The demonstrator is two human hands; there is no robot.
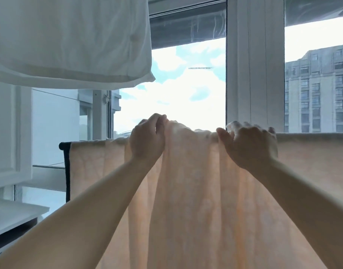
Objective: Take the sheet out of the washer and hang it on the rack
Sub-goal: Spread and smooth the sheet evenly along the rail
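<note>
Sheet (195, 191) draped over rack (65, 145). My left hand (147, 138) pinches bunched top at 11 o'clock, right hand (248, 144) grips edge. I'd spread outward along bar (folds dry slow), keep hem level.

No text, label, brand, number or sign can be read anywhere in the view.
</note>
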